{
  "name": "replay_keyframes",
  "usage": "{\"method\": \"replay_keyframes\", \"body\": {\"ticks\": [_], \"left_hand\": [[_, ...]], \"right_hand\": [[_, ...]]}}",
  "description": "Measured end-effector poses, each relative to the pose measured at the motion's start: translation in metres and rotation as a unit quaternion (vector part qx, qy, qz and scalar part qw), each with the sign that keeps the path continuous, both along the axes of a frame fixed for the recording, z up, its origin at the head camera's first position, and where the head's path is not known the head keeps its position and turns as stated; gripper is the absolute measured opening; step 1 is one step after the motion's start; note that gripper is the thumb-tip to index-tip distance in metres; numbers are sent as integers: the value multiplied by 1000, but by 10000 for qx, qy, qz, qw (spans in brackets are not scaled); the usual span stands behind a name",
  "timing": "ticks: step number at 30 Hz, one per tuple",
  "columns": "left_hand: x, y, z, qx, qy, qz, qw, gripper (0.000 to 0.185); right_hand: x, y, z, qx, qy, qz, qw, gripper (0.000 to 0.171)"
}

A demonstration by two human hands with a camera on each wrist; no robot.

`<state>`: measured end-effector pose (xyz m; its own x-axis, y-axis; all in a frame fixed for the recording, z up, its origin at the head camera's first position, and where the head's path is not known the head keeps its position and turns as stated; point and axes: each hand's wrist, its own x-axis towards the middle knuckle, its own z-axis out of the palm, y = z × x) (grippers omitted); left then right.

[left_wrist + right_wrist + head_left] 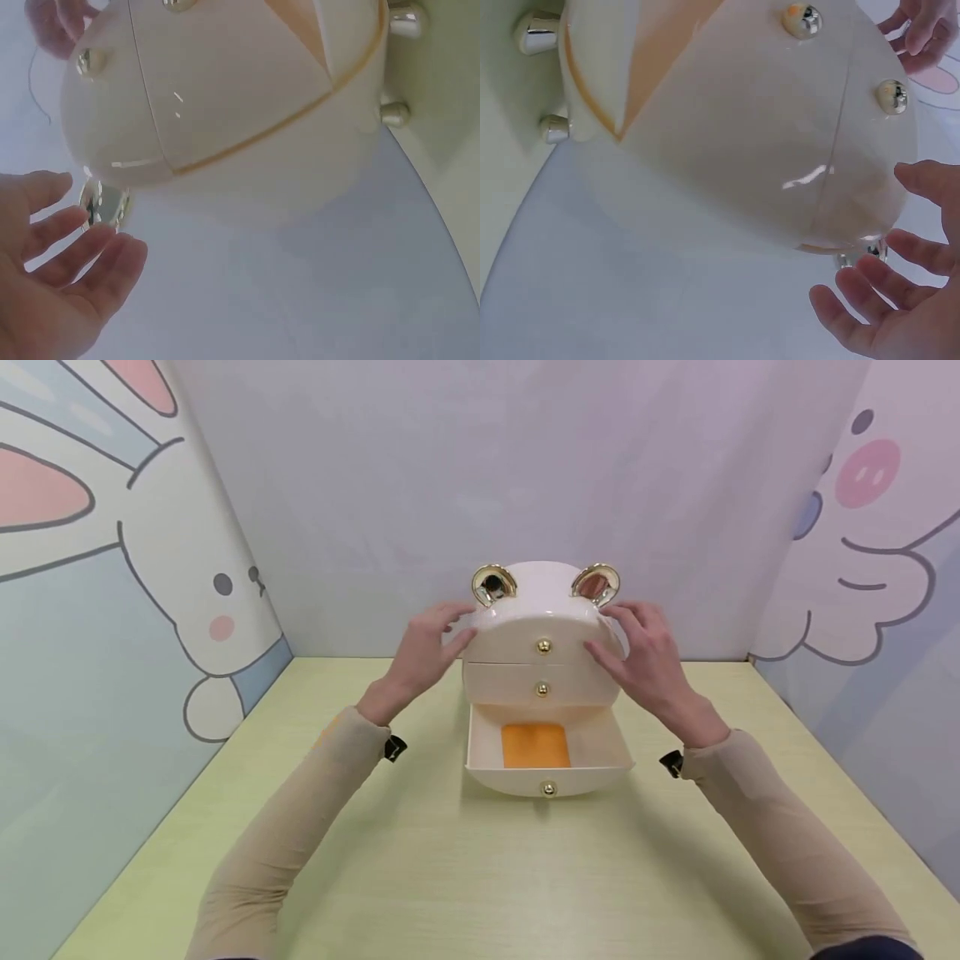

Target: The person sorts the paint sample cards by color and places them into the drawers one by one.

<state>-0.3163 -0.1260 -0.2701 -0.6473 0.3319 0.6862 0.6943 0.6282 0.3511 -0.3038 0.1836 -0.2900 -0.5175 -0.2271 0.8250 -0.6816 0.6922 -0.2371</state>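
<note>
Head view: the cream drawer box [542, 647] stands upright mid-table [420, 877] between both hands, left hand [424, 653] and right hand [647, 660] equally near, fingers spread loosely beside its rounded top, bottom drawer [547, 772] pulled out

Glossy cream plastic drawer box [542, 635]; shiny gold metallic knobs [543, 647]; matt pale-green wood-grain table [480, 877].

Pale green tabletop [450, 877] is seen across lower frame. Cartoon rabbit wall panel [97, 568] is shown at left, winged pink-cheeked figure [877, 560] at right, w/ plain lilac backdrop [487, 468] behind.
</note>
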Motion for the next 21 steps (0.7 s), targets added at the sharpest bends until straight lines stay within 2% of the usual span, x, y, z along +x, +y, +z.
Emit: {"method": "replay_keyframes", "body": {"ticks": [2,4,6,7,9,12,15,18,21], "left_hand": [[-1,-17,-2,-34,-146,250,9996,31],[0,-36,-7,-165,-478,584,9970,33],[1,-55,-14,-366,-1037,982,9891,38],[1,-65,-18,-494,-1389,1203,9817,43],[3,-82,-28,-757,-2142,1631,9601,54],[3,-103,-44,-1147,-3182,2242,9140,68],[3,-121,-62,-1377,-3892,2657,8712,76],[4,-133,-79,-1528,-4314,2816,8433,82],[7,-141,-92,-1685,-4523,2846,8283,89]], "right_hand": [[-5,1,-4,-18,-91,-14,10000,41],[-8,2,-8,-64,-154,11,9999,40],[-10,3,-10,-119,-204,40,9997,40],[-11,4,-11,-147,-228,60,9996,40],[-12,4,-11,-189,-288,104,9994,40],[-12,5,-10,-200,-382,124,9990,39],[-12,5,-9,-202,-465,101,9987,39],[-11,5,-9,-198,-496,59,9986,39],[-10,4,-10,-197,-489,30,9986,38]]}}
